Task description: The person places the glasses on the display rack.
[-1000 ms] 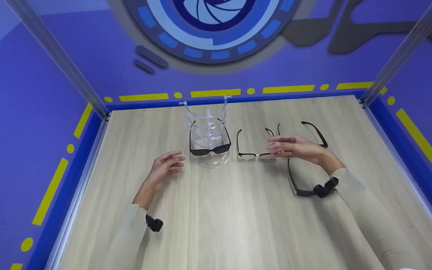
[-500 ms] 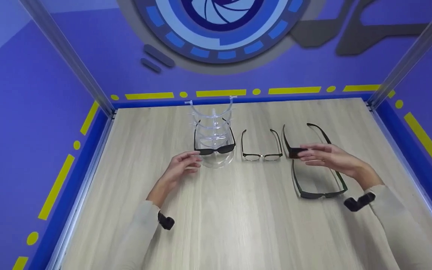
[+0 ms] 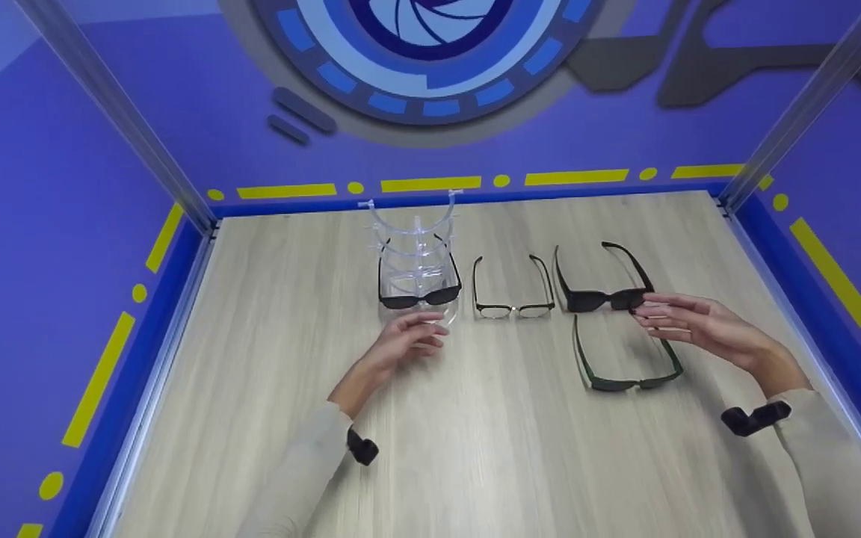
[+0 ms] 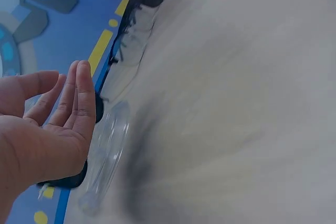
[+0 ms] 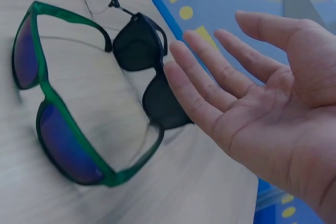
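Note:
My left hand, its fingers relaxed and holding nothing, hovers in front of a clear display stand. Dark sunglasses sit low on that stand. At the right, my right hand is empty, fingers loosely extended beside the right lens of black sunglasses; whether they touch is unclear. Green-framed sunglasses lie just in front of the black pair, lenses toward me. Between the stand and the black pair are clear-lensed glasses with dark upper rims and spread temples.
The wood-grain table is bounded by a blue back wall and side walls with metal corner posts. The upper tiers of the clear stand rise above the sunglasses on it.
My right hand has moved right, from the clear-lensed glasses across the black sunglasses to their right end. My left hand has moved right, to the front of the stand. The glasses stay put.

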A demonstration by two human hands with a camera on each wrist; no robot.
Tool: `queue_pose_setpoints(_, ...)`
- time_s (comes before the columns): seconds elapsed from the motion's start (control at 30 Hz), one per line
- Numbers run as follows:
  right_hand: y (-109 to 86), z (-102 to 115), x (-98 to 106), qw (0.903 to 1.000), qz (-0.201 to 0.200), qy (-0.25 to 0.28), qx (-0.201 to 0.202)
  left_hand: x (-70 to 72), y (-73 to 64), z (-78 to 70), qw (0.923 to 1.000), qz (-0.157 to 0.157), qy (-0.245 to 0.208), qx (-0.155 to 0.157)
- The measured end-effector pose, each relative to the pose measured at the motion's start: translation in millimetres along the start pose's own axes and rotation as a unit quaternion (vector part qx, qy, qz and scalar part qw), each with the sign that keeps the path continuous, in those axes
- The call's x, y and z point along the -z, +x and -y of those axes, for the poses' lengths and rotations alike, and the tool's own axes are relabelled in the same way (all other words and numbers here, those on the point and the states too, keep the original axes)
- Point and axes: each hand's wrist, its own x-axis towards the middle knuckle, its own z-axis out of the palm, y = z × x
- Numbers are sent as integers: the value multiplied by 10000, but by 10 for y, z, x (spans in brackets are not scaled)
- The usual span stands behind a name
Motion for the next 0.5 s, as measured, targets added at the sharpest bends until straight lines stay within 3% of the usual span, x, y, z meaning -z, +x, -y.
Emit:
queue_pose_setpoints(0.3,-332,-123,147,9988,35,453,183,-484,167,210,9979,621,17,174)
queue_pose_setpoints(0.5,-485,-169,210,9990,-31,377,218,-802,272,326,9943,954,-210,418)
